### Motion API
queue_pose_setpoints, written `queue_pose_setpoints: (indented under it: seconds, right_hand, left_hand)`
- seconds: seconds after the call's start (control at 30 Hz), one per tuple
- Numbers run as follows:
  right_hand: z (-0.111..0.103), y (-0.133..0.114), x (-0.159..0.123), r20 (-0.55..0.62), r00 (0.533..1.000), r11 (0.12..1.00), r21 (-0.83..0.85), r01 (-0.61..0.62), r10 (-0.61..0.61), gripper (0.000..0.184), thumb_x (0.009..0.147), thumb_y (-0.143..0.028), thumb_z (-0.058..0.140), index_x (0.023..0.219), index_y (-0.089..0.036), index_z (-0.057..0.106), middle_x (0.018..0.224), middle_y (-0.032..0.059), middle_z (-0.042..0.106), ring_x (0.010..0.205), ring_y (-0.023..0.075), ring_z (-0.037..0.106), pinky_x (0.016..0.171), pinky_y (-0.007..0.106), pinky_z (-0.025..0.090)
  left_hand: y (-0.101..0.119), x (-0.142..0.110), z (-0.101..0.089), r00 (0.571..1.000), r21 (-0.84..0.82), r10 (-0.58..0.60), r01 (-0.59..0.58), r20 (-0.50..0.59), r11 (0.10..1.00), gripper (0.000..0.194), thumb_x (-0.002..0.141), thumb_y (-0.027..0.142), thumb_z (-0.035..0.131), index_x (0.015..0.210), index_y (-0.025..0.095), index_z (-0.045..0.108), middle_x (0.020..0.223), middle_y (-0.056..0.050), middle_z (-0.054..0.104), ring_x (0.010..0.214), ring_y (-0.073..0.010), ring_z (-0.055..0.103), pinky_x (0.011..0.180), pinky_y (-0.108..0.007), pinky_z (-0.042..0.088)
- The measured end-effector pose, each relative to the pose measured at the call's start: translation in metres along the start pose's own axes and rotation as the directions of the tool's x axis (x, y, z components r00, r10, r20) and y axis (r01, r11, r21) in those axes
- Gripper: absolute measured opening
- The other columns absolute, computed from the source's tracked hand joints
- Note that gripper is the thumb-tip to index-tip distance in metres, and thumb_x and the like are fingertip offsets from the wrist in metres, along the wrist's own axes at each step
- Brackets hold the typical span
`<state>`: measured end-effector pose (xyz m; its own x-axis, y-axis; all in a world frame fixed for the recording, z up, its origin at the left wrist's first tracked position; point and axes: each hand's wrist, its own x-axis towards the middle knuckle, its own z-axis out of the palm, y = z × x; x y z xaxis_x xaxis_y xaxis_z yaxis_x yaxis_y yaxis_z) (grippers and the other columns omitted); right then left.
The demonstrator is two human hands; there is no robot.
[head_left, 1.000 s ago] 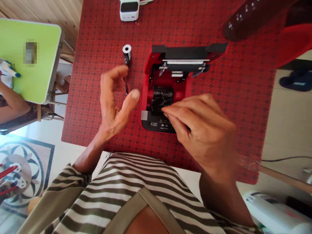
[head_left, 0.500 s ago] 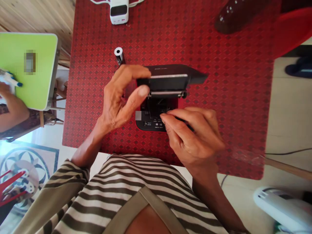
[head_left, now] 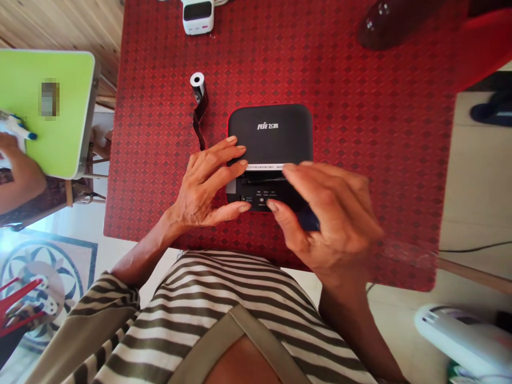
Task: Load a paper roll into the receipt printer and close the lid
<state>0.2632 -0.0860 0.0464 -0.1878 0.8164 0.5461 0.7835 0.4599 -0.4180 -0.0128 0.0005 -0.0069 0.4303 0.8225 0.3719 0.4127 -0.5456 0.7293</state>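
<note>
On table: printer, roll apart
Lid: just swung down, insides now covered
Left hand: spread wide, fingers on lid
Right hand: wide, at front edge

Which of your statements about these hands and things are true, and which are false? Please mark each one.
1. The lid of the device is down, with white lettering on top. True.
2. The left hand is holding the small roll. False: it touches the device, and that roll is on the red table.
3. A dark strip trails from the small roll. True.
4. The white box is on the green table. False: it is on the red table.
5. The right hand is at the right front of the device. True.
</note>
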Motion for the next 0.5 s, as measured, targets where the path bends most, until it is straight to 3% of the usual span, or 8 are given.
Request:
queue_pose_setpoints:
  seconds: [0.1,0.23,0.37,0.5]
  right_hand:
    - [-0.003,0.008,-0.002,0.028,0.999,0.999,0.029,-0.040,0.039,0.057,0.121,-0.027,0.084,0.177,-0.029,0.074,0.150,0.0152,0.096,0.147,0.0429,0.089,0.125,0.059,0.069]
    - [-0.004,0.010,-0.005,0.061,0.997,0.998,0.035,-0.047,0.045,0.062,0.119,-0.032,0.088,0.179,-0.025,0.073,0.150,0.0175,0.095,0.146,0.0441,0.088,0.124,0.057,0.066]
    - [-0.001,0.007,-0.006,0.067,0.997,0.998,-0.063,-0.031,0.035,0.059,0.123,-0.044,0.084,0.178,-0.026,0.073,0.147,0.0167,0.097,0.142,0.0427,0.091,0.120,0.056,0.069]
    - [0.003,0.006,-0.009,0.067,0.997,0.994,-0.097,-0.041,0.048,0.059,0.126,-0.046,0.080,0.181,-0.027,0.070,0.148,0.0163,0.097,0.141,0.0423,0.093,0.119,0.057,0.072]
  left_hand:
    - [-0.001,-0.001,0.000,1.000,-0.002,0.018,-0.018,0.011,1.000,0.089,0.090,0.112,0.093,0.134,0.035,0.095,0.155,-0.015,0.090,0.172,-0.0544,0.076,0.143,-0.076,0.060]
    - [0.001,-0.007,0.000,1.000,-0.003,0.017,-0.017,0.022,1.000,0.085,0.095,0.104,0.096,0.144,0.035,0.092,0.160,-0.016,0.088,0.174,-0.0555,0.074,0.140,-0.073,0.064]
    - [0.001,-0.011,0.001,0.995,-0.010,0.095,-0.095,0.038,0.995,0.089,0.092,0.107,0.096,0.147,0.036,0.091,0.164,-0.016,0.087,0.176,-0.0556,0.074,0.136,-0.071,0.067]
    - [0.000,-0.008,0.001,0.999,0.009,0.009,-0.010,0.054,1.000,0.089,0.088,0.111,0.096,0.136,0.035,0.092,0.158,-0.015,0.089,0.175,-0.0555,0.074,0.136,-0.072,0.067]
